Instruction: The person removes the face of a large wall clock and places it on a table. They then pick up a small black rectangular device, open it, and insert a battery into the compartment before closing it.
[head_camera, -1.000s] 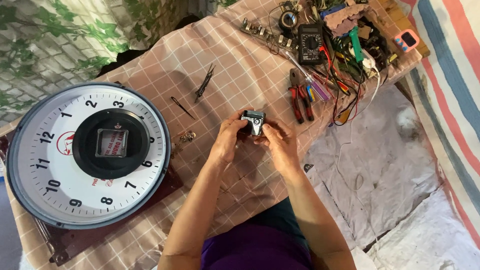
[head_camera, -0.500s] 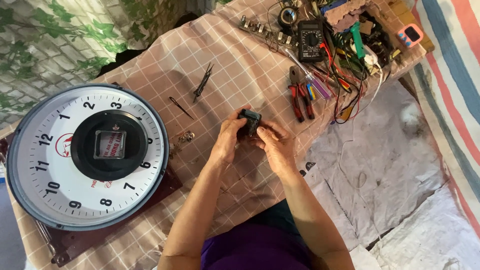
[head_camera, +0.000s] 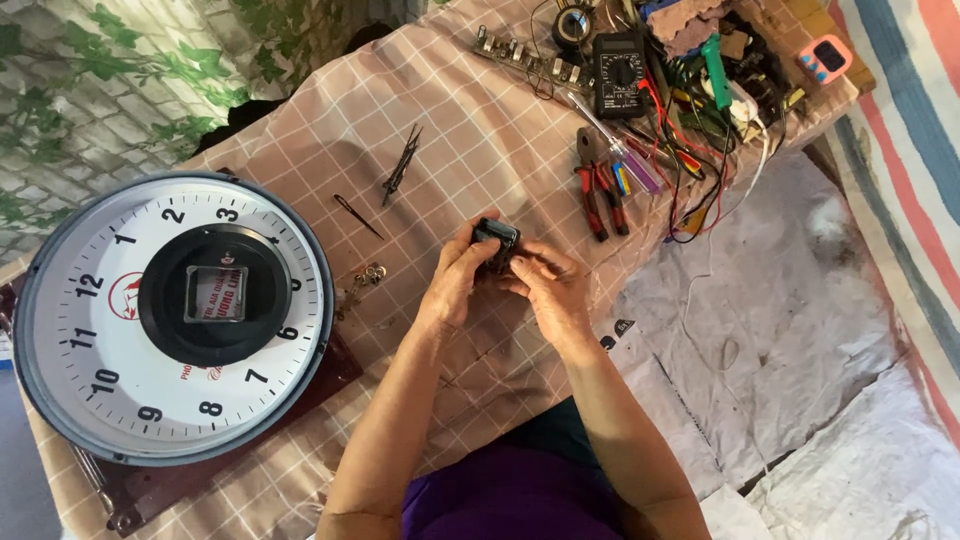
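Note:
A small black clock movement (head_camera: 497, 240) is held between both hands above the checked cloth. My left hand (head_camera: 455, 280) grips its left side with thumb and fingers. My right hand (head_camera: 548, 287) closes on its right side, fingertips pressing the case. To the left lies a large round wall clock (head_camera: 170, 315), face up, with a black centre ring and no hands fitted. Loose black clock hands (head_camera: 403, 165) and a single thin hand (head_camera: 358, 216) lie on the cloth beyond my hands. A few small metal parts (head_camera: 366, 278) sit near the clock's rim.
Red-handled pliers (head_camera: 592, 190), screwdrivers (head_camera: 625, 160), a black multimeter (head_camera: 620, 60), a tangle of wires (head_camera: 710, 110) and a strip of battery holders (head_camera: 530, 62) crowd the far right of the table. A striped tarpaulin (head_camera: 900, 150) and grey sheeting (head_camera: 780, 330) cover the ground at right.
The movement has been turned in my hands: its pale face showed a second ago, now only the black side shows. Both hands stayed in place over the cloth.

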